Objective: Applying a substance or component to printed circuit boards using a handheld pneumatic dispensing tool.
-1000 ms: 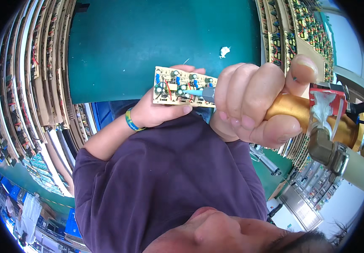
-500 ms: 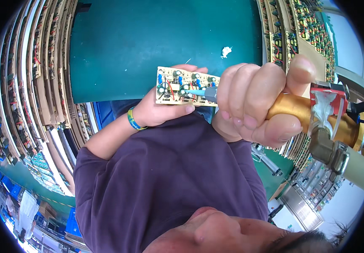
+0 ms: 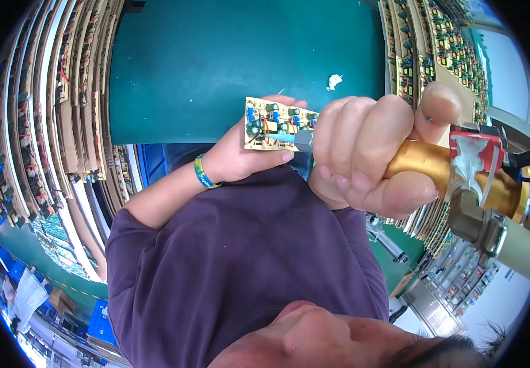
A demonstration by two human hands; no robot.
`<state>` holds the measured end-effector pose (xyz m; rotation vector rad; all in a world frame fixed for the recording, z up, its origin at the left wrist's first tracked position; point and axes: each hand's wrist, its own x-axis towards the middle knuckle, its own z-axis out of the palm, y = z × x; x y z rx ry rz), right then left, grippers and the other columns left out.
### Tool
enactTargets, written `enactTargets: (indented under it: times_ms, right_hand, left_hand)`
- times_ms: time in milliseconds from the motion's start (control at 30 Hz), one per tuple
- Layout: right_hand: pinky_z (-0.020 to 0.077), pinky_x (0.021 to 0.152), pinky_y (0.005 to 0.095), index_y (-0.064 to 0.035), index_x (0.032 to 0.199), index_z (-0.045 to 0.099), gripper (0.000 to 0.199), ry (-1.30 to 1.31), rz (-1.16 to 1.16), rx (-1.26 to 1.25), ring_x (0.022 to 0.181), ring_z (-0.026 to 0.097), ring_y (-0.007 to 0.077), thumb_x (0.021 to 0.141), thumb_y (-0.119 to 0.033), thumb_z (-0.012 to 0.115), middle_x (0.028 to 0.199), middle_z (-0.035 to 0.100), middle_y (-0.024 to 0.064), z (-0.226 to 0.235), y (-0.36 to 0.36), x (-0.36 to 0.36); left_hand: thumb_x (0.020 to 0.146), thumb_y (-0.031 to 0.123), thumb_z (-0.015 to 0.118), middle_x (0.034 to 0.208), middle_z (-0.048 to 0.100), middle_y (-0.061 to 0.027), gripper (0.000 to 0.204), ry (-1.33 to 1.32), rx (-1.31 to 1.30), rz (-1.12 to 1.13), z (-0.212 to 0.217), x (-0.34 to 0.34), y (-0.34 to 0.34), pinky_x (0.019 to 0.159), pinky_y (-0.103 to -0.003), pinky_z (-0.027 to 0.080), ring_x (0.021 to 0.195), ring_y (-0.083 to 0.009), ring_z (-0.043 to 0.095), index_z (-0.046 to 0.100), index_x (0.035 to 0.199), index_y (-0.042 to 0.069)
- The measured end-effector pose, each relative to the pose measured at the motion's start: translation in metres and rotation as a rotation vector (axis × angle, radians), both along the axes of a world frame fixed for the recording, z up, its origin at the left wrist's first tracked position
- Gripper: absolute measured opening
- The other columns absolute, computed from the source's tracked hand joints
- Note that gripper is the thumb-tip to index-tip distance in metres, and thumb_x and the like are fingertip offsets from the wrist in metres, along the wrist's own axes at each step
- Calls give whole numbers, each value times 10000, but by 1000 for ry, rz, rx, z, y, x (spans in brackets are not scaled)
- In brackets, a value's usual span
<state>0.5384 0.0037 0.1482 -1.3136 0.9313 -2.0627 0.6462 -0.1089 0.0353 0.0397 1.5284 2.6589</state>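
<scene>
- The circuit board (image 3: 279,124) is pinched by the left hand (image 3: 240,156), fingers closed on its edges, above the green tabletop (image 3: 216,55).
- The right hand (image 3: 369,153) is wrapped tight around a gold tool (image 3: 424,162); its blue tip (image 3: 286,138) touches the board.
- A red and white label (image 3: 470,156) is seen right of the board.
- Racked boards (image 3: 44,122) left of it are blurred.

The left hand (image 3: 240,156) is raised at chest height, palm turned inward, thumb curled along its lower side and fingers wrapped behind, closed in a pinch; its bare forearm slopes down to the left, a band at the wrist. The right hand (image 3: 369,156) is a tight fist, thumb on top.
</scene>
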Motion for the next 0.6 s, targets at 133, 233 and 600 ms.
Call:
enactTargets:
  times_ms: [133, 233, 600]
  right_hand:
    - [413, 470, 234, -98, 1375, 287, 589, 9, 14, -13, 514, 461, 97, 913, -343, 560, 678, 516, 1, -2, -1, 0]
    - [405, 465, 233, -105, 1355, 309, 563, 15, 20, -24, 511, 460, 95, 913, -344, 561, 672, 513, -3, -5, -1, -1]
    - [383, 450, 229, -121, 1306, 362, 499, 31, 27, -53, 503, 458, 92, 910, -345, 567, 657, 508, -14, -9, 2, -1]
  left_hand:
    - [788, -10, 659, 1379, 426, -87, 678, 4, 3, 1, 1, 0, 0, 977, -308, 398, 1219, -157, 447, 290, 1355, 38]
    - [785, -13, 660, 1374, 431, -87, 678, 6, -17, 4, 3, 0, 0, 981, -308, 397, 1220, -158, 448, 293, 1353, 36]
    - [781, -12, 664, 1368, 434, -89, 676, 31, -52, 8, 1, 0, 1, 987, -309, 396, 1220, -159, 450, 302, 1350, 31]
